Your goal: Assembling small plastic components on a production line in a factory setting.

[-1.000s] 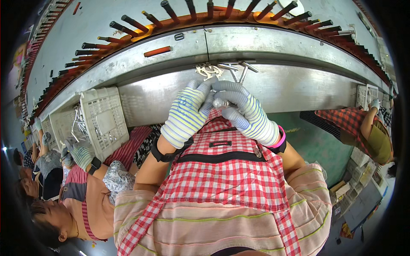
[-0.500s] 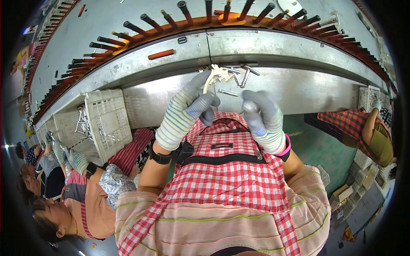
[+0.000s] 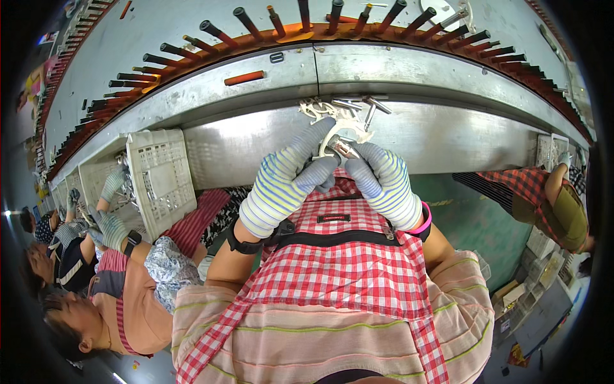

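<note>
Head view: both gloved hands meet just in front of the metal worktop (image 3: 448, 137). The left hand (image 3: 284, 182) and the right hand (image 3: 384, 182) are each closed on a white plastic moulded part (image 3: 342, 131) — a thin, branching piece held up between the fingertips. It looks light and stiff but likely brittle at its slender arms, so its thicker middle seems the safer grip. More small parts (image 3: 358, 104) lie on the ledge behind. Orange-mounted pegs (image 3: 256, 25) ring the machine; a white plastic crate (image 3: 160, 179) stands left, beside a co-worker's gloved hand (image 3: 112, 227).
</note>
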`<state>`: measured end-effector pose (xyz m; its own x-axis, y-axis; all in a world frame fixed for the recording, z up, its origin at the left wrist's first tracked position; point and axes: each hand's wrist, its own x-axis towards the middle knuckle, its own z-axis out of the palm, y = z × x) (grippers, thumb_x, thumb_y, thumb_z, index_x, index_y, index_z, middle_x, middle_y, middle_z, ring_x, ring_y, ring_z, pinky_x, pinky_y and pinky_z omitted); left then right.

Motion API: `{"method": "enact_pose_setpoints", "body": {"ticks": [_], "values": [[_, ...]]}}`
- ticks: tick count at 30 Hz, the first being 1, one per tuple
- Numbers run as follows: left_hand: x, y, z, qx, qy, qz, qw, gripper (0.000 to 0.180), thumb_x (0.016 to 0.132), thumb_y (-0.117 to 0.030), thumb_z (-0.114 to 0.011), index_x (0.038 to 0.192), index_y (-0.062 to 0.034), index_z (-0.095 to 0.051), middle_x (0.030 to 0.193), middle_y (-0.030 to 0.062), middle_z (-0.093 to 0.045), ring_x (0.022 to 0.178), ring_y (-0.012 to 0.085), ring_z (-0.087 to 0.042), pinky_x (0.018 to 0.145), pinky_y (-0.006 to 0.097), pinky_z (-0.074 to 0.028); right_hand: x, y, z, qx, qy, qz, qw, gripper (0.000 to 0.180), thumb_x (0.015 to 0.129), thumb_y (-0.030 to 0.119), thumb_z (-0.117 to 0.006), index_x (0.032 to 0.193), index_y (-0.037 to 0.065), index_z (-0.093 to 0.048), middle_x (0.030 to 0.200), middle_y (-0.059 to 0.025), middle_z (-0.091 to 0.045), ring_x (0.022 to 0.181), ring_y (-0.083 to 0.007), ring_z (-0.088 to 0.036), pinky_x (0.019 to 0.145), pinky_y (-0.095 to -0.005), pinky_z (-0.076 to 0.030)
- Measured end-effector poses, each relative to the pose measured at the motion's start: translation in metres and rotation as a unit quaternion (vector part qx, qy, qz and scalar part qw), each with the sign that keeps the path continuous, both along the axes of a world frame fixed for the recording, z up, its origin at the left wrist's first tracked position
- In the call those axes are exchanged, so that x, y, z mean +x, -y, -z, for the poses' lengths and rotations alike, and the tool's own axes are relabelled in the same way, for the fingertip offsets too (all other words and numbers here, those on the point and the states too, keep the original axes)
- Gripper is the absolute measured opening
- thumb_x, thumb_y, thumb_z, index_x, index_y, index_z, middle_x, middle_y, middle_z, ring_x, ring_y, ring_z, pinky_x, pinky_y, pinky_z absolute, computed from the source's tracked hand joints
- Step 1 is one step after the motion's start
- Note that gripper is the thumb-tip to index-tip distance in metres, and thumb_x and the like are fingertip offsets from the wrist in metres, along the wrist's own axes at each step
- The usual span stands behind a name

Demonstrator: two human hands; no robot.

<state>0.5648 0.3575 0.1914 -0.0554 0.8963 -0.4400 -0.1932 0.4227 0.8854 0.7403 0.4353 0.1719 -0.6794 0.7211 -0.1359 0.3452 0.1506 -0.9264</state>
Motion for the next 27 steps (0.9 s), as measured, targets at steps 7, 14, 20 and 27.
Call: {"method": "enact_pose_setpoints", "body": {"ticks": [7,14,20,27], "values": [[-0.001,0.0,-0.006,-0.015,-0.067,0.04,0.997,0.048,0.088,-0.013,-0.056,0.133,-0.0066,-0.042,0.077,0.0071,-0.063,0.064,0.0113,-0.06,0.061,0.026,-0.05,0.003,0.0,-0.004,-0.04,0.017,-0.014,0.999,0.023,0.084,0.018,-0.058,0.101,0.002,-0.061,0.062,-0.0119,-0.059,0.056,-0.0257,-0.061,0.051,-0.0343,-0.045],[-0.005,0.0,-0.008,0.022,-0.163,0.101,0.981,0.05,0.088,-0.022,-0.056,0.133,-0.0061,-0.041,0.081,0.0124,-0.064,0.071,0.0186,-0.064,0.068,0.029,-0.05,0.004,0.004,0.0,-0.026,0.01,-0.018,0.999,0.024,0.086,0.018,-0.056,0.103,0.002,-0.061,0.067,-0.0133,-0.059,0.058,-0.0255,-0.061,0.052,-0.0331,-0.044],[-0.005,-0.004,-0.005,0.057,-0.208,0.136,0.967,0.049,0.089,-0.022,-0.053,0.132,-0.0031,-0.04,0.092,0.0173,-0.064,0.083,0.0281,-0.065,0.075,0.033,-0.049,0.006,0.001,0.002,-0.047,0.004,-0.013,0.999,0.022,0.086,0.017,-0.055,0.102,0.002,-0.061,0.067,-0.0142,-0.058,0.058,-0.0275,-0.059,0.052,-0.0342,-0.044],[-0.003,-0.009,-0.004,0.084,-0.185,0.146,0.968,0.05,0.088,-0.018,-0.052,0.133,-0.0021,-0.037,0.107,0.023,-0.059,0.094,0.0339,-0.062,0.08,0.035,-0.048,0.01,-0.006,-0.001,-0.025,0.009,-0.031,0.999,0.026,0.087,0.017,-0.054,0.107,0.002,-0.059,0.07,-0.0166,-0.06,0.062,-0.0315,-0.06,0.055,-0.0351,-0.045]]}}
